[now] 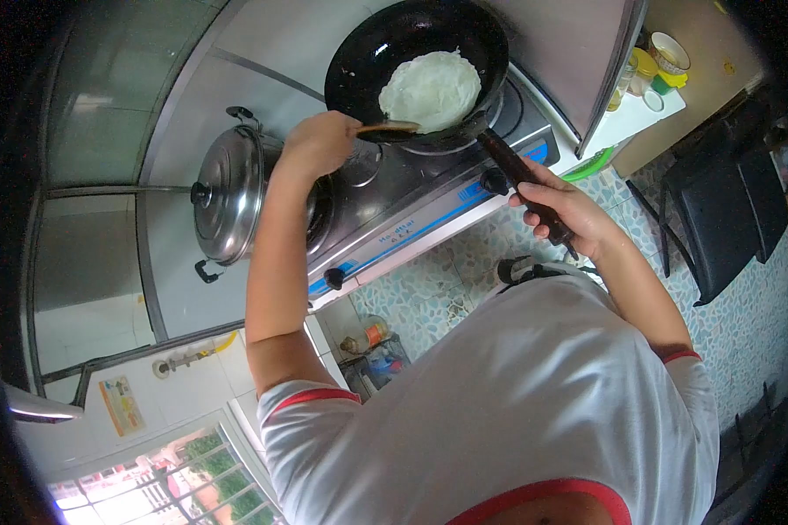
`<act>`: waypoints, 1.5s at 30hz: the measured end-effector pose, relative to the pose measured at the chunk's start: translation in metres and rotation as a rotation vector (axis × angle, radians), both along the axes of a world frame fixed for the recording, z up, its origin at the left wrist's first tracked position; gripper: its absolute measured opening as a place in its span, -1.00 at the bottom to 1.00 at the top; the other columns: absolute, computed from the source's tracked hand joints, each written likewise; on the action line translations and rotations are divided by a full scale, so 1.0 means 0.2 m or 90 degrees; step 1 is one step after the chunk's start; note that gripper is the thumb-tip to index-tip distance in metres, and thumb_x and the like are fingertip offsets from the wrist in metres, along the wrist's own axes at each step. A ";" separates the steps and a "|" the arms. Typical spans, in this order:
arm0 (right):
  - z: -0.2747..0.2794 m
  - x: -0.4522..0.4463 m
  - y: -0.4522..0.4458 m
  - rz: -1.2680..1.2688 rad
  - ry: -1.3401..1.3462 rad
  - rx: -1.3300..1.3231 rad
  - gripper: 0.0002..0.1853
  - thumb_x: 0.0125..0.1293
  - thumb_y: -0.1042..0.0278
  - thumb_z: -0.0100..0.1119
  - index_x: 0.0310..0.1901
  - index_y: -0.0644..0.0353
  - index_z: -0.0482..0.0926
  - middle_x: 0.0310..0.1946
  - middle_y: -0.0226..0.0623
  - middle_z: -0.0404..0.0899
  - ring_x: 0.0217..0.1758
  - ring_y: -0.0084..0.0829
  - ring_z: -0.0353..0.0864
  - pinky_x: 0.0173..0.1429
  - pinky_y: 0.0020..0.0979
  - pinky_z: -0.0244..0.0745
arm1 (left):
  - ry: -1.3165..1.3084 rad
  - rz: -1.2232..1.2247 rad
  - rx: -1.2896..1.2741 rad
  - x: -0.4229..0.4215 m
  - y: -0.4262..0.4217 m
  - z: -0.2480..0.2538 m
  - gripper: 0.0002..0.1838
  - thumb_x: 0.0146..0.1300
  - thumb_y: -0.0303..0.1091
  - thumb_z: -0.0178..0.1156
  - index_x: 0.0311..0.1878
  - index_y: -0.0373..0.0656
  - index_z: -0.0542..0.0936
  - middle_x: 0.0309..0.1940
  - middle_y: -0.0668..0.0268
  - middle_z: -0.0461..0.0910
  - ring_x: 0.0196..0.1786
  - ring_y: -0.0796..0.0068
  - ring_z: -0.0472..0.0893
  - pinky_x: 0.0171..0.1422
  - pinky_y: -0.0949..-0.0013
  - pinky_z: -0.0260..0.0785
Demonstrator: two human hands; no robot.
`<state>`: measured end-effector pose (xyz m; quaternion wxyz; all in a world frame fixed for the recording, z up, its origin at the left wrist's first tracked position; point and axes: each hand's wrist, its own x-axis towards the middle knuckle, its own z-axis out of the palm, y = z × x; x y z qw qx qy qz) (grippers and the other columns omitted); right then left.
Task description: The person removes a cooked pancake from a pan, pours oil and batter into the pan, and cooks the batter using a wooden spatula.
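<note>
My left hand (318,145) is closed round a brown wooden spatula (389,128). Its flat end reaches into the black wok (352,77), at the near edge of a round, flat white food (432,89) that looks like a fried egg or pancake. My right hand (562,207) wraps round the wok's dark handle (517,171). Under the wok is the right side of a gas stove (429,188), partly hidden by it.
A lidded steel pot (229,194) stands on the stove's left side. Jars (643,70) and a bowl (670,52) sit on a white shelf at the upper right. A black folding chair (718,219) stands on the tiled floor at right. Bottles (375,331) are below the counter.
</note>
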<state>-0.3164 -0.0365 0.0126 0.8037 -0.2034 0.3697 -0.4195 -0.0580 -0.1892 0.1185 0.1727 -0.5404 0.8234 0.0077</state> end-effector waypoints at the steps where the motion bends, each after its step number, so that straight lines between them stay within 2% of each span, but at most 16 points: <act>1: 0.00 0.00 0.00 0.001 0.001 0.001 -0.42 0.22 0.33 0.04 0.26 0.04 0.08 -0.40 -0.40 0.47 -0.55 -0.67 0.35 -0.60 -0.68 0.29 | -0.003 0.010 -0.011 0.02 0.00 0.00 -0.71 0.18 -0.32 -0.06 -0.05 0.06 0.54 -0.26 0.10 0.55 -0.18 0.09 0.53 -0.09 0.14 0.37; 4: 0.01 0.00 0.00 -0.002 0.002 -0.002 -0.43 0.22 0.33 0.04 0.26 0.03 0.10 -0.39 -0.40 0.47 -0.55 -0.67 0.35 -0.60 -0.68 0.29 | -0.008 0.031 -0.017 0.05 -0.02 -0.03 -0.70 0.16 -0.32 -0.07 -0.06 0.05 0.55 -0.22 0.13 0.55 -0.12 0.12 0.52 -0.04 0.18 0.36; 7: 0.01 0.00 0.00 0.012 0.001 -0.008 -0.42 0.23 0.33 0.03 0.26 -0.03 0.08 -0.34 -0.38 0.43 -0.51 -0.66 0.32 -0.59 -0.72 0.25 | -0.019 0.008 -0.047 0.12 -0.11 -0.09 -0.69 0.18 -0.34 -0.05 -0.03 0.13 0.53 -0.24 0.07 0.53 -0.17 0.05 0.52 -0.10 0.12 0.36; 10: 0.01 0.00 0.00 -0.006 0.002 -0.003 -0.44 0.22 0.32 0.05 0.24 0.03 0.12 -0.38 -0.40 0.47 -0.55 -0.67 0.35 -0.60 -0.68 0.29 | -0.052 0.037 -0.128 0.13 -0.23 -0.12 -0.67 0.18 -0.34 -0.08 0.00 0.12 0.51 -0.21 0.09 0.53 -0.15 0.06 0.52 -0.08 0.12 0.36; 13: 0.00 0.00 0.00 -0.005 0.004 -0.008 -0.45 0.22 0.31 0.05 0.24 0.04 0.13 -0.39 -0.40 0.48 -0.55 -0.67 0.35 -0.60 -0.68 0.29 | -0.074 0.062 -0.207 0.12 -0.33 -0.12 -0.70 0.17 -0.27 -0.09 -0.08 0.04 0.55 -0.14 0.17 0.54 -0.10 0.13 0.53 -0.03 0.16 0.36; 16: 0.00 0.00 0.00 -0.004 0.000 -0.007 -0.45 0.22 0.31 0.06 0.23 0.05 0.13 -0.39 -0.41 0.48 -0.55 -0.67 0.35 -0.60 -0.68 0.28 | -0.007 0.086 -0.181 -0.02 -0.32 -0.10 -0.69 0.14 -0.31 -0.11 -0.11 -0.05 0.55 -0.17 0.13 0.54 -0.08 0.12 0.52 -0.04 0.15 0.36; 20: 0.00 0.00 0.00 -0.004 0.004 -0.006 -0.44 0.21 0.31 0.06 0.24 0.05 0.13 -0.40 -0.41 0.48 -0.55 -0.68 0.35 -0.60 -0.68 0.28 | 0.092 0.058 -0.144 -0.19 -0.45 -0.29 -0.70 0.09 -0.35 -0.09 -0.18 -0.18 0.57 -0.17 0.07 0.54 -0.08 0.11 0.53 -0.03 0.15 0.37; 22: 0.00 0.00 0.00 -0.001 0.009 -0.009 -0.44 0.21 0.31 0.06 0.24 0.05 0.12 -0.40 -0.41 0.48 -0.55 -0.68 0.35 -0.60 -0.68 0.28 | 0.091 0.119 -0.132 -0.31 -0.38 -0.35 -0.71 0.06 -0.39 -0.07 -0.23 -0.21 0.59 -0.21 0.03 0.55 -0.12 0.10 0.55 -0.05 0.18 0.39; 23: 0.00 0.00 0.00 -0.002 0.010 -0.008 -0.43 0.21 0.31 0.06 0.24 0.05 0.12 -0.40 -0.41 0.48 -0.55 -0.68 0.35 -0.60 -0.68 0.28 | 0.076 0.084 -0.128 -0.34 -0.35 -0.37 -0.73 0.05 -0.39 -0.06 -0.26 -0.23 0.59 -0.22 0.01 0.55 -0.14 0.09 0.56 -0.07 0.19 0.40; 25: 0.00 0.00 0.00 -0.006 0.011 -0.005 -0.43 0.21 0.31 0.07 0.24 0.05 0.12 -0.40 -0.41 0.48 -0.55 -0.68 0.35 -0.60 -0.68 0.28 | 0.094 0.043 -0.126 -0.36 -0.26 -0.37 -0.74 0.05 -0.40 -0.07 -0.29 -0.23 0.59 -0.27 0.01 0.56 -0.18 0.08 0.56 -0.10 0.19 0.41; 28: -0.01 0.00 0.01 -0.005 0.009 -0.007 -0.43 0.21 0.31 0.07 0.24 0.05 0.12 -0.40 -0.42 0.48 -0.54 -0.68 0.35 -0.60 -0.68 0.28 | 0.054 -0.078 -0.085 -0.29 -0.16 -0.41 -0.69 0.16 -0.39 -0.13 -0.11 -0.03 0.56 -0.21 0.03 0.54 -0.20 0.10 0.56 -0.10 0.13 0.39; 31: 0.00 0.00 0.01 -0.002 0.016 -0.014 -0.43 0.21 0.31 0.06 0.24 0.06 0.13 -0.40 -0.41 0.48 -0.53 -0.68 0.35 -0.59 -0.67 0.29 | 0.099 -0.134 -0.085 -0.15 -0.05 -0.28 -0.70 0.22 -0.35 -0.14 -0.06 0.03 0.54 -0.23 0.05 0.54 -0.22 0.08 0.55 -0.12 0.13 0.38; 34: 0.00 0.00 0.01 -0.002 0.014 -0.013 -0.44 0.22 0.31 0.06 0.24 0.06 0.13 -0.39 -0.41 0.48 -0.53 -0.68 0.35 -0.58 -0.67 0.29 | 0.065 -0.044 -0.041 -0.03 -0.01 -0.13 -0.71 0.24 -0.32 -0.11 -0.03 0.08 0.52 -0.25 0.08 0.54 -0.20 0.05 0.53 -0.13 0.12 0.37; 37: -0.01 0.00 0.00 0.001 0.014 -0.008 -0.44 0.22 0.31 0.05 0.24 0.05 0.13 -0.39 -0.40 0.48 -0.54 -0.68 0.34 -0.58 -0.67 0.30 | 0.009 0.001 -0.062 0.07 -0.06 -0.16 -0.70 0.23 -0.33 -0.10 -0.01 0.11 0.51 -0.24 0.11 0.54 -0.17 0.04 0.51 -0.12 0.12 0.36; 38: -0.01 0.00 0.00 0.002 0.012 -0.008 -0.44 0.22 0.31 0.05 0.24 0.05 0.13 -0.39 -0.40 0.48 -0.54 -0.67 0.34 -0.58 -0.67 0.30 | 0.010 0.036 -0.063 0.04 -0.06 -0.14 -0.64 0.16 -0.39 -0.09 0.01 0.10 0.50 -0.23 0.13 0.55 -0.15 0.11 0.52 -0.08 0.16 0.36; 45: 0.01 0.00 0.00 0.002 0.015 -0.011 -0.43 0.22 0.31 0.05 0.25 0.05 0.11 -0.37 -0.39 0.47 -0.53 -0.67 0.36 -0.58 -0.67 0.31 | 0.095 0.101 -0.170 0.10 -0.23 -0.22 -0.69 0.24 -0.28 -0.12 0.00 0.10 0.50 -0.20 0.11 0.53 -0.13 0.09 0.51 -0.07 0.14 0.34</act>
